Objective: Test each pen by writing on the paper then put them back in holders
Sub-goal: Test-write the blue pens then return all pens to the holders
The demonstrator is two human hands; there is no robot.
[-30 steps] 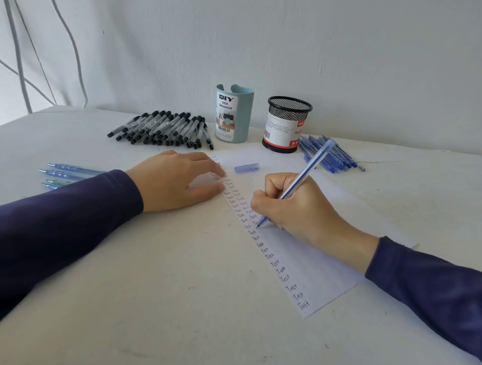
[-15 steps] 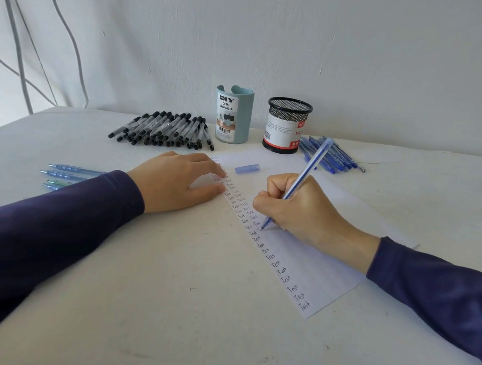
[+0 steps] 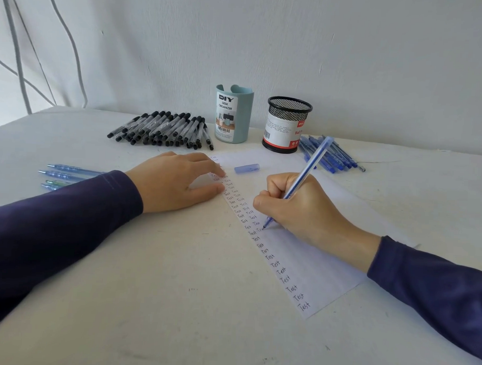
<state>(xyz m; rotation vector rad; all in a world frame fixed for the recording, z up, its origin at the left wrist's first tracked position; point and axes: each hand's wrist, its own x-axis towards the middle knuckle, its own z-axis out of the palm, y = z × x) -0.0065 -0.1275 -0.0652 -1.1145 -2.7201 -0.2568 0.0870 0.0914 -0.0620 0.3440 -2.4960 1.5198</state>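
My right hand (image 3: pixel 307 209) grips a blue pen (image 3: pixel 307 171) with its tip down on the white paper (image 3: pixel 308 261), beside two columns of the word "Test". My left hand (image 3: pixel 174 181) lies flat with straight fingers on the paper's upper left edge. The pen's blue cap (image 3: pixel 246 167) lies on the paper near the top. Behind stand a light blue holder (image 3: pixel 233 113) and a black mesh holder (image 3: pixel 287 125).
A pile of black-capped pens (image 3: pixel 162 129) lies left of the light blue holder. A bunch of blue pens (image 3: pixel 333 155) lies right of the mesh holder. Several blue and green pens (image 3: pixel 68 175) lie at the left behind my left sleeve. A wall stands behind the table.
My right hand has shifted the pen tip slightly along the line as it writes. My left hand has stayed in place on the paper.
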